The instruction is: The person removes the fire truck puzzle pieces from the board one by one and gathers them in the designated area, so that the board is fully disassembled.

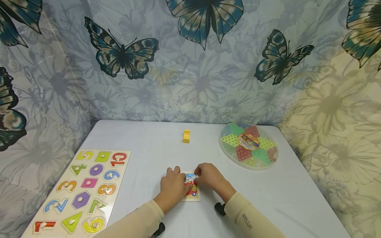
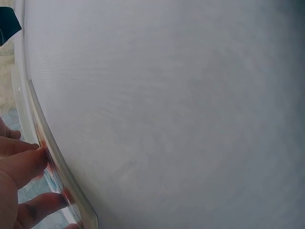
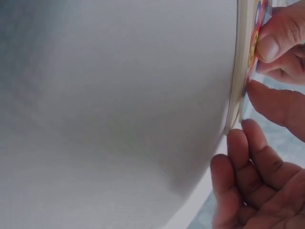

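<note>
A small wooden puzzle board [image 1: 191, 199] with a red and blue picture lies flat near the middle of the table. From its left side, my left hand [image 1: 173, 185] reaches over it, and the thumb and fingertips press on the picture face. My right hand [image 1: 210, 177] grips the upper right corner. In the right wrist view, the right thumb [image 3: 274, 105] touches the face, while the fingertips [image 3: 238, 143] sit at the board's edge. Part of the picture is hidden under the hands.
A large number-and-shape peg board [image 1: 89, 173] lies to the left. At the back stands a small yellow block [image 1: 186, 136]. A round, clear-lidded star game board [image 1: 248, 145] occupies the back right. Butterfly-patterned cloth [image 1: 193, 82] hangs behind the white table [image 1: 282, 205].
</note>
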Demonstrator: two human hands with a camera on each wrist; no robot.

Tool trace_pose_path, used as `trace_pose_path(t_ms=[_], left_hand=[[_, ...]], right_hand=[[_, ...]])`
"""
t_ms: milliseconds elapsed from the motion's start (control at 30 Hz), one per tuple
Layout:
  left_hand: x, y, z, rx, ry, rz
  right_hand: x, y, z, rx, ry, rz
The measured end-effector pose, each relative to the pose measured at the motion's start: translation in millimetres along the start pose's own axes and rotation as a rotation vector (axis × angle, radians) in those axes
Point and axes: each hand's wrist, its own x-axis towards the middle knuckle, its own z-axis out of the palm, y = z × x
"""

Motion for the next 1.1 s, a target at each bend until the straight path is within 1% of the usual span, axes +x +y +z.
trace_pose_path(t_ms=[167,333,433,633,733,867,967,1033,1100], left_hand=[[-0.3,0.7,-0.6,0.020,0.005,0.004],[-1.0,1.8,0.9,0.016,0.002,0.014],[-0.7,1.9,2.3,0.024,-0.007,0.005],[0.4,1.2,3.3,0.040,-0.013,-0.010],[0.6,1.7,3.7,0.043,-0.010,-0.013],[0.6,2.8,5.3,0.035,-0.001,-0.003],[-0.4,1.1,6.2,0.008,0.010,0.008],[-1.2,-1.6,7.4,-0.004,0.022,0.013],[-2.4,-4.5,7.8,-0.019,0.038,0.017]], right_hand=[[0.2,-0.9,0.4,0.005,0.002,0.000],[-1.1,3.6,0.0,-0.034,0.019,-0.022],[-1.6,6.3,-1.2,-0.058,0.033,-0.068],[-0.2,8.5,-4.9,-0.106,0.019,-0.192],[1.0,9.0,-6.4,-0.146,0.016,-0.225],[0.5,10.7,-10.1,-0.198,0.028,-0.226],[-3.1,15.3,-18.5,-0.192,0.033,-0.207],[-6.8,23.5,-26.9,-0.176,0.042,-0.184],[-11.8,37.7,-36.0,-0.168,0.060,-0.158]])
